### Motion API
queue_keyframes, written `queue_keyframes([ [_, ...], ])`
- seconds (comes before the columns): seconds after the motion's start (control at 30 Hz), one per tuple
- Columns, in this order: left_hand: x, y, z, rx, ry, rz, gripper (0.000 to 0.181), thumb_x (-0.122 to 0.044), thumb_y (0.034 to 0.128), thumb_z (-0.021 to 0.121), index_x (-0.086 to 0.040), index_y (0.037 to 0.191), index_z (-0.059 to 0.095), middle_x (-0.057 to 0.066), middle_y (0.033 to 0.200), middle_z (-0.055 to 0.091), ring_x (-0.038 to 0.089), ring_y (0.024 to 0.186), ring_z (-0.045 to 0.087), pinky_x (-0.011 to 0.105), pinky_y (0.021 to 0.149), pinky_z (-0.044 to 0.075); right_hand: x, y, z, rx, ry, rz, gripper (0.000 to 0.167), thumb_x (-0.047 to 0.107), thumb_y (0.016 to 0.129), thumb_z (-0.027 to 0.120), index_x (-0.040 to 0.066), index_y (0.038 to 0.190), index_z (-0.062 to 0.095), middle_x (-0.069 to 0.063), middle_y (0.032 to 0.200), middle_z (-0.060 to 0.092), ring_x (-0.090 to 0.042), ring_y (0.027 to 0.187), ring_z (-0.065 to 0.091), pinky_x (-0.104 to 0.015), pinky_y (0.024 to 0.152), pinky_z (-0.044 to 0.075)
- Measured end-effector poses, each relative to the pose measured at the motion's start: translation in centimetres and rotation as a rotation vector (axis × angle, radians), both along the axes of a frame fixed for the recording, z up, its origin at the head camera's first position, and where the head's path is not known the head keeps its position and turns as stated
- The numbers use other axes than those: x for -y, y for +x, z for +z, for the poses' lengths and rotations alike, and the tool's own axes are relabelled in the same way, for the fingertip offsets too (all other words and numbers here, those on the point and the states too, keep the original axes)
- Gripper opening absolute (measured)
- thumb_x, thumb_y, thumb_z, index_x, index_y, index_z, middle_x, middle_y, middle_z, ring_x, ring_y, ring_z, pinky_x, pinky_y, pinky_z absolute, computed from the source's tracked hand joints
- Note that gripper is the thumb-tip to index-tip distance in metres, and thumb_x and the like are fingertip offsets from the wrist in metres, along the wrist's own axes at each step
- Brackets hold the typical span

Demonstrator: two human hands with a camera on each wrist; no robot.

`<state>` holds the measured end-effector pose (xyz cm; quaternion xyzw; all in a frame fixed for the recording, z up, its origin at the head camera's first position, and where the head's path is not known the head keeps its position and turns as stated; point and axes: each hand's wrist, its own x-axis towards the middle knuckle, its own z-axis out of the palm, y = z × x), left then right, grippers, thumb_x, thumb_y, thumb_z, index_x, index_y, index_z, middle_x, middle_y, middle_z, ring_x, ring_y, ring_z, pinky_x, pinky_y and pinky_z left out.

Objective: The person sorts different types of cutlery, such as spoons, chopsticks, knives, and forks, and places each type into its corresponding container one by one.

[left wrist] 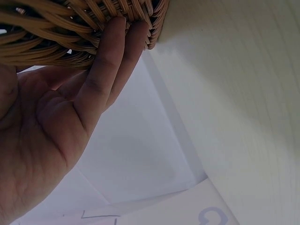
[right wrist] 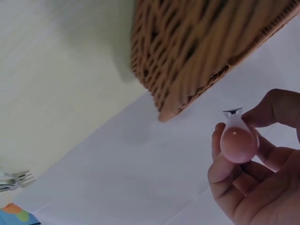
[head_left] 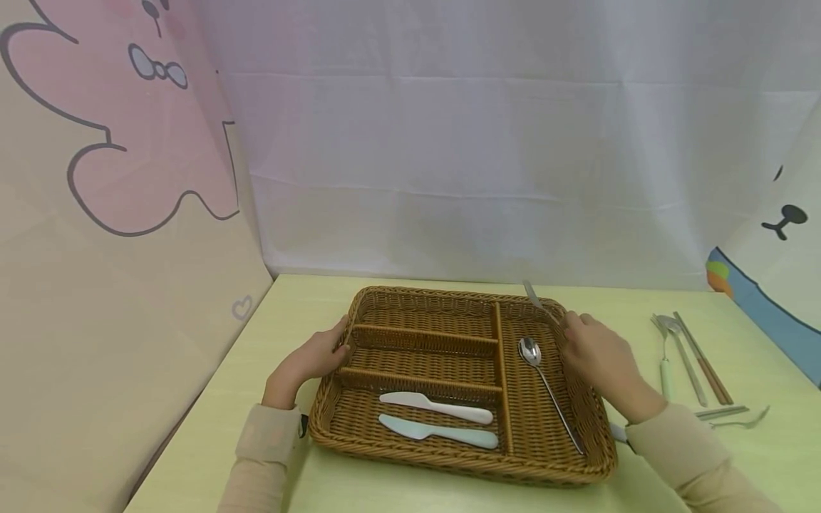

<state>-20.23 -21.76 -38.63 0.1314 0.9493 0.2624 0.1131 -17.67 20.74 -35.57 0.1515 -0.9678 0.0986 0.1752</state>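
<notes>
The wicker tray (head_left: 449,461) sat on the counter (head_left: 782,463), its left rim gripped by the left hand (head_left: 314,356). The fingers of the right hand (head_left: 603,360) pinched a slim utensil (head_left: 534,296), hard to identify, by the right wall. That wall stood between the spoon (head_left: 553,396) inside and the green-handled fork (head_left: 665,363) and chopsticks (head_left: 704,363) outside. A white knife (head_left: 436,406) and pale green knife (head_left: 438,431) filled the front-left compartment.
</notes>
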Motion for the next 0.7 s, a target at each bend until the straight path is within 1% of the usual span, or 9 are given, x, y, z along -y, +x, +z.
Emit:
queue_keyframes([
  [0.03, 0.0, 0.0, 0.0, -0.001, -0.002, -0.002, 0.064, -0.014, 0.0964, 0.041, 0.001, 0.147, 0.004, -0.002, 0.050, 0.036, 0.009, 0.040, 0.027, 0.026, 0.047, 0.033, 0.2, 0.0, 0.0, -0.010, 0.003, 0.006, 0.003, 0.001, 0.082, 0.051, 0.001, 0.085, 0.051, -0.007, 0.064, 0.046, -0.015, 0.048, 0.034, -0.027, 0.039, 0.027],
  [0.1, 0.0, 0.0, 0.0, -0.003, -0.003, -0.008, 0.064, -0.013, 0.0964, 0.041, 0.002, 0.146, 0.004, -0.002, 0.050, 0.036, 0.009, 0.039, 0.027, 0.026, 0.046, 0.033, 0.7, 0.0, 0.1, -0.032, 0.009, 0.023, 0.003, 0.001, 0.083, 0.052, 0.001, 0.086, 0.052, -0.007, 0.066, 0.048, -0.015, 0.049, 0.037, -0.027, 0.039, 0.029],
  [0.2, 0.1, -0.1, -0.1, 0.004, 0.002, -0.002, 0.064, -0.014, 0.0965, 0.041, 0.001, 0.146, 0.004, -0.002, 0.050, 0.036, 0.009, 0.039, 0.027, 0.026, 0.046, 0.033, 1.3, 0.1, 0.2, -0.052, 0.015, 0.047, 0.009, -0.003, 0.081, 0.052, 0.002, 0.088, 0.055, -0.010, 0.071, 0.054, -0.017, 0.052, 0.044, -0.029, 0.039, 0.032],
  [0.3, 0.0, -0.2, -0.1, 0.001, 0.005, -0.003, 0.064, -0.014, 0.0965, 0.041, 0.001, 0.146, 0.004, -0.002, 0.050, 0.037, 0.009, 0.039, 0.027, 0.026, 0.046, 0.033, 2.0, 0.2, 0.2, -0.074, 0.030, 0.073, 0.015, -0.005, 0.079, 0.052, 0.002, 0.091, 0.058, -0.010, 0.074, 0.056, -0.017, 0.054, 0.046, -0.028, 0.040, 0.033],
  [0.47, 0.0, -0.1, -0.1, 0.000, 0.012, -0.002, 0.064, -0.014, 0.0963, 0.042, 0.000, 0.147, 0.004, -0.002, 0.049, 0.037, 0.010, 0.039, 0.027, 0.026, 0.045, 0.033, 3.2, 0.2, 0.3, -0.101, 0.058, 0.101, 0.016, -0.007, 0.075, 0.053, 0.003, 0.086, 0.056, -0.005, 0.067, 0.049, -0.013, 0.052, 0.036, -0.024, 0.040, 0.028],
  [0.53, 0.0, -0.1, -0.1, 0.006, 0.013, 0.003, 0.064, -0.014, 0.0963, 0.042, -0.001, 0.147, 0.004, -0.002, 0.049, 0.036, 0.010, 0.039, 0.027, 0.026, 0.045, 0.032, 3.7, 0.3, 0.3, -0.101, 0.075, 0.113, 0.018, -0.009, 0.071, 0.054, 0.003, 0.085, 0.054, -0.003, 0.064, 0.044, -0.013, 0.052, 0.031, -0.024, 0.040, 0.026],
  [0.6, 0.1, -0.1, -0.1, 0.009, 0.010, 0.007, 0.064, -0.014, 0.0964, 0.042, -0.001, 0.147, 0.004, -0.002, 0.049, 0.037, 0.010, 0.039, 0.027, 0.026, 0.045, 0.032, 4.2, 0.4, 0.4, -0.107, 0.100, 0.125, 0.019, -0.009, 0.070, 0.054, 0.004, 0.084, 0.054, -0.002, 0.063, 0.041, -0.013, 0.052, 0.030, -0.023, 0.041, 0.024],
  [0.7, 0.1, -0.2, -0.1, 0.004, 0.002, 0.002, 0.064, -0.014, 0.0965, 0.042, 0.000, 0.147, 0.004, -0.002, 0.049, 0.037, 0.010, 0.039, 0.027, 0.026, 0.045, 0.033, 4.8, 0.6, 0.4, -0.131, 0.142, 0.152, 0.021, -0.009, 0.071, 0.055, 0.005, 0.087, 0.055, -0.002, 0.064, 0.042, -0.013, 0.052, 0.032, -0.023, 0.042, 0.024],
])
